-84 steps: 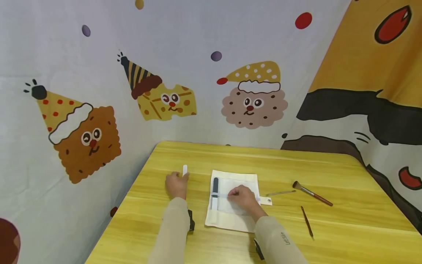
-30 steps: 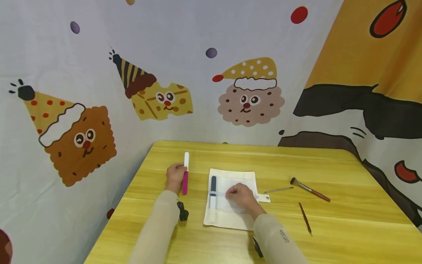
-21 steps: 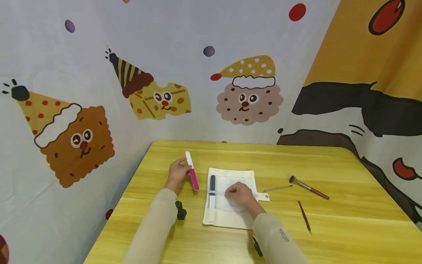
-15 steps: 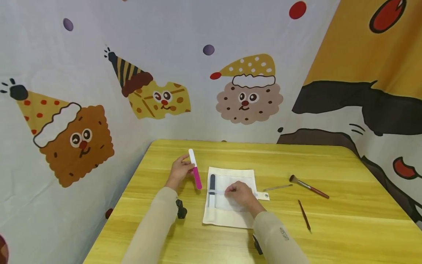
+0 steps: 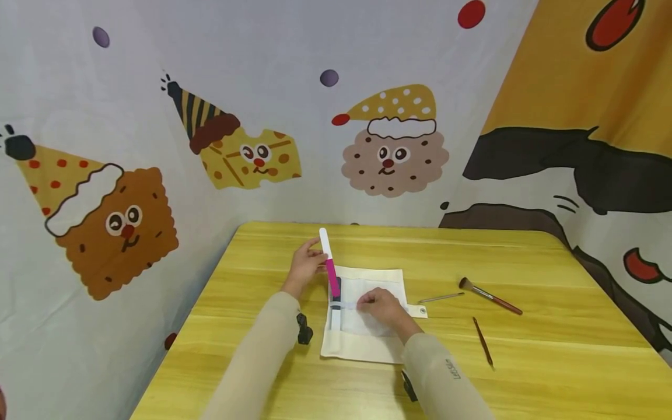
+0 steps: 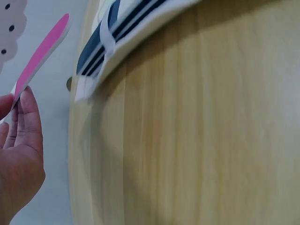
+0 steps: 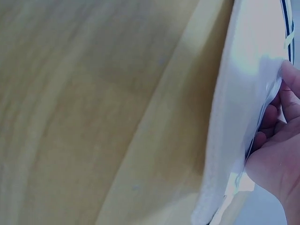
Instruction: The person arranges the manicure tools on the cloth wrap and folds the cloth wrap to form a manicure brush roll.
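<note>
A nail file, white at one end and pink at the other, is pinched in my left hand between thumb and fingers. It slants over the left side of the open cream cloth pouch, pink end down. In the left wrist view, the pink face of the file shows beyond the fingertips. Under the pouch's pale elastic band lies a dark-and-white file, partly covered by the pink one. My right hand pinches the band near the pouch's middle; its fingertips are partly hidden in the right wrist view.
Right of the pouch, past its snap tab, lie a thin metal tool, a makeup-style brush and a slim brown-handled tool. The wooden table meets a cartoon-printed cloth behind.
My left hand has picked the pink-and-white file up from the table's left, tilted it and carried it right over the pouch. The right hand has stayed at the band.
</note>
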`<state>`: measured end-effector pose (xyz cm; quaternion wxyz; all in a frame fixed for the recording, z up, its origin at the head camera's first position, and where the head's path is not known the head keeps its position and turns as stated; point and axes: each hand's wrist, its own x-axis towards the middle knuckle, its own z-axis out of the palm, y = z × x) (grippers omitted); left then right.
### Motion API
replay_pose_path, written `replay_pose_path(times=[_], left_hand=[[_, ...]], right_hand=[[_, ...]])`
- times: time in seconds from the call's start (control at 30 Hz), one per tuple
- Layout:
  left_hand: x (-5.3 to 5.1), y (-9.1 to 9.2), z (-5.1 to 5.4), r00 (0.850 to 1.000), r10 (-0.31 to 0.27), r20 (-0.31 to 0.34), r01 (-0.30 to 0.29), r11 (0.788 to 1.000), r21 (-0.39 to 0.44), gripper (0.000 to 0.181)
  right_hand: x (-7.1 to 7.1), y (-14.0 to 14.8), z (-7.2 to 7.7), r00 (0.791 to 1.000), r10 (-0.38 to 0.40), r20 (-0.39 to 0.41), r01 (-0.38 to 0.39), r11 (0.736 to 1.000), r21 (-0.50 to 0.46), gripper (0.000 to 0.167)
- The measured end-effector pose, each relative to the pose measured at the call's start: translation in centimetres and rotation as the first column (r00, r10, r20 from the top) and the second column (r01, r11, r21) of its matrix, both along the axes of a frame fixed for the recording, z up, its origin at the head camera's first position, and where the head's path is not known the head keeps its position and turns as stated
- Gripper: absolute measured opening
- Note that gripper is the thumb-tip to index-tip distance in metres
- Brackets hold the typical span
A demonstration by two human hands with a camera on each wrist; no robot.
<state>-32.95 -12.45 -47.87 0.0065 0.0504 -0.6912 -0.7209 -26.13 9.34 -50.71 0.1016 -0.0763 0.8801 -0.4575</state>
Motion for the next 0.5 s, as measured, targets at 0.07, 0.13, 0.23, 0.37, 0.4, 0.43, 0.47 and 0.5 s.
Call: replay_pose_path(times=[0.07,0.13,0.23,0.37,0.4,0.43,0.47,0.5], left_hand=[[-0.2,0.7,-0.1,1.0,-0.011,-0.004,0.011,1.0,0.002,0.055],[-0.4,1.3,-0.2,1.0,-0.022,-0.007,0.022,1.0,-0.017,0.054],[-0.4,2.2,-0.4,0.999,-0.036,-0.02,0.035,0.998,-0.048,0.054],[-0.6,3.1,-0.7,0.999,-0.048,-0.025,0.046,0.996,-0.072,0.054],[-0.6,3.3,-0.8,0.998,-0.051,-0.02,0.049,0.996,-0.076,0.054],[-0.6,3.5,-0.9,0.998,-0.053,-0.016,0.052,0.996,-0.075,0.054],[-0.7,3.7,-1.0,0.998,-0.059,-0.014,0.058,0.995,-0.077,0.054],[-0.7,3.8,-1.0,0.998,-0.064,-0.01,0.063,0.994,-0.084,0.053]], right_hand=[[-0.1,0.0,0.0,0.999,-0.01,0.035,0.01,1.0,-0.002,0.004],[-0.2,0.0,0.0,0.998,-0.016,0.057,0.016,1.0,0.003,0.005],[-0.3,0.0,0.2,0.998,-0.017,0.063,0.017,1.0,0.015,0.007],[-0.3,0.0,0.4,0.998,-0.014,0.054,0.014,1.0,0.01,0.008],[-0.3,0.0,0.4,0.998,-0.016,0.055,0.016,1.0,0.007,0.008],[-0.3,0.0,0.3,0.999,-0.014,0.051,0.014,1.0,0.004,0.008],[-0.3,0.0,0.3,0.999,-0.014,0.049,0.014,1.0,0.0,0.008],[-0.3,0.0,0.2,0.999,-0.014,0.047,0.014,1.0,-0.003,0.008]])
